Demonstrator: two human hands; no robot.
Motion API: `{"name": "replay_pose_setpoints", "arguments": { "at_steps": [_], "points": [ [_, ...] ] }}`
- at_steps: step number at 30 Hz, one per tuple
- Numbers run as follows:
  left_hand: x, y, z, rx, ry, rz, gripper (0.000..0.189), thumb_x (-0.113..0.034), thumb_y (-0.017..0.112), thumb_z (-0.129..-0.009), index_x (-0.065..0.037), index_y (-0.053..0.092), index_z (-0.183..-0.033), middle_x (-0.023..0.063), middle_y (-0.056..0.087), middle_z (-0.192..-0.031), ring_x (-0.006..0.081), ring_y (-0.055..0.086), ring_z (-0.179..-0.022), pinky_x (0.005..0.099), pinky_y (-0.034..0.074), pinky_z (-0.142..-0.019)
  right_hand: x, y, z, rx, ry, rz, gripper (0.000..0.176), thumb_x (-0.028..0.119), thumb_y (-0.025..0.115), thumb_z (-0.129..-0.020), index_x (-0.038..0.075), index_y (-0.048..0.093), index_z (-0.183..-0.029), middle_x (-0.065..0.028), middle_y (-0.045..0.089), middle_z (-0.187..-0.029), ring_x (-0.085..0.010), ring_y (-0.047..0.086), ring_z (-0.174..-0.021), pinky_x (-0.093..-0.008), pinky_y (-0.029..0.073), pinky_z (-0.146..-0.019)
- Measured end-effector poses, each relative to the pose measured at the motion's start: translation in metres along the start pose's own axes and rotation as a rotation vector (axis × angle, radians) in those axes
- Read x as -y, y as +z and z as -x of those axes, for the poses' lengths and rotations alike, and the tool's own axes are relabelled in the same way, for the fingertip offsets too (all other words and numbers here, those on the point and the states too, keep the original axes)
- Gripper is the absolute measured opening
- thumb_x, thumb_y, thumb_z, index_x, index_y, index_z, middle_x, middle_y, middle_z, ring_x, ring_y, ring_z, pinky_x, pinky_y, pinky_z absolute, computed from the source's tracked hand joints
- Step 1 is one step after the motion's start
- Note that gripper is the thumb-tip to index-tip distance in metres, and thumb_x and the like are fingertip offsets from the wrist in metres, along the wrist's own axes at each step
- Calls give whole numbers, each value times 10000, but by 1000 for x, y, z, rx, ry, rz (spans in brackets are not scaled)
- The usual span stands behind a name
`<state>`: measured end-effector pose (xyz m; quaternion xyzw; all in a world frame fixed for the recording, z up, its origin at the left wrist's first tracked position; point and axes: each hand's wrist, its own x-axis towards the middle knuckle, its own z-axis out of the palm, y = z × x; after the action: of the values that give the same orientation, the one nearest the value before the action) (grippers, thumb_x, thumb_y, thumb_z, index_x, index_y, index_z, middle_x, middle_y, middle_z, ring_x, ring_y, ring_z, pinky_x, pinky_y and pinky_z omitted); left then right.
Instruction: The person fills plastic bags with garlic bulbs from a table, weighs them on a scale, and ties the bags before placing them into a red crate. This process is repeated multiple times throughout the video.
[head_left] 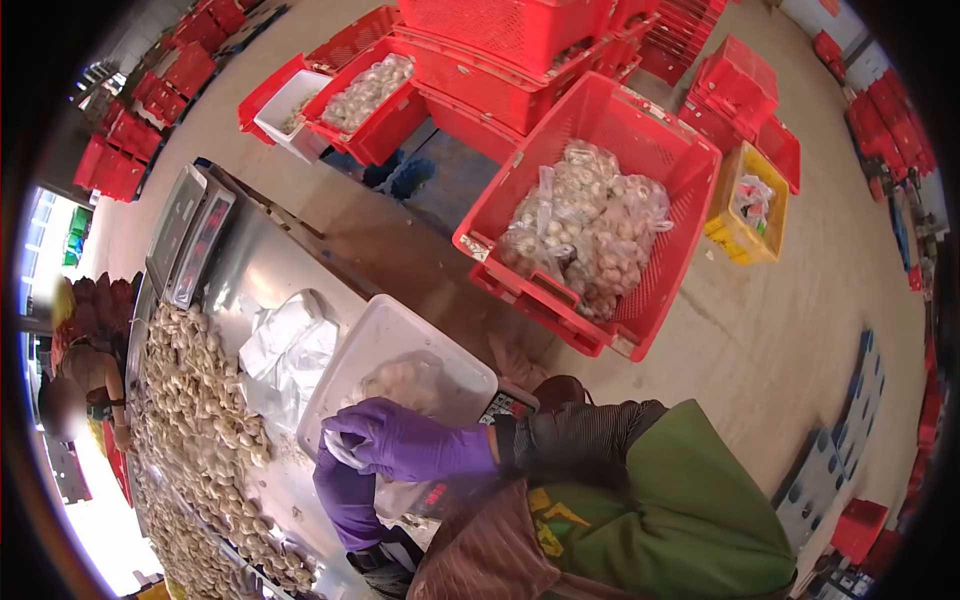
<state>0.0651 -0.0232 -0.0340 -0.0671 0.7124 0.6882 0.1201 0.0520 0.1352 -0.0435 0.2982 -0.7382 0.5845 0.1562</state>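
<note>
Worktop: smooth sheet metal, glossy, reflective. Tray: smooth, rigid plastic, low sheen. Bag in tray: thin, translucent plastic film. Folded bags: crinkled plastic film, soft sheen. Loose garlic: dry, papery skins, rough, matt. Gloves: thin, rubber-like, satin. Large crate: hard plastic, semi-gloss. Green garment: matt cloth. Floor: hard, matt.
</note>
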Motion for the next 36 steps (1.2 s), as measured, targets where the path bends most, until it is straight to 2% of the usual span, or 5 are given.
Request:
{"name": "replay_pose_setpoints", "arguments": {
  "at_steps": [4,13,23,29,36],
  "points": [
    [-34,9,0,265,-182,944,407,-108,490,-824,48,420,-1193,148,493,-1150,190,495,-1027,313,415,-871,3,-3,-7,-136,84,-152,307,103,616,-711,58,541,-1005,-140,450,-1186,-326,467,-1021,-397,384,-840],
    [13,-45,-32,-89,-90,1124,141,-103,473,-868,-9,520,-962,50,554,-736,169,524,-713,300,415,-726,1,-29,11,183,105,165,172,116,569,-749,24,582,-894,-119,412,-1243,-316,391,-1115,-418,292,-945],
    [-103,14,35,-186,337,209,130,-57,541,-828,30,606,-900,94,626,-798,148,573,-699,260,432,-711,-6,1,-30,494,-1,422,225,158,547,-766,26,561,-949,-135,554,-1054,-292,523,-993,-427,344,-934],
    [-60,-56,43,-429,336,338,245,-88,468,-874,59,535,-1058,116,597,-887,171,556,-848,287,437,-789,-11,-116,-25,-101,987,-882,349,257,610,-789,-21,552,-991,-53,593,-851,-145,565,-794,-244,446,-769],
    [-37,-34,25,-337,149,358,248,-139,491,-871,57,545,-1014,102,583,-856,171,547,-816,295,419,-801,-119,-309,141,-489,973,-675,351,265,477,-853,30,498,-1113,-38,602,-933,-151,586,-792,-298,467,-701]
  ]
}}
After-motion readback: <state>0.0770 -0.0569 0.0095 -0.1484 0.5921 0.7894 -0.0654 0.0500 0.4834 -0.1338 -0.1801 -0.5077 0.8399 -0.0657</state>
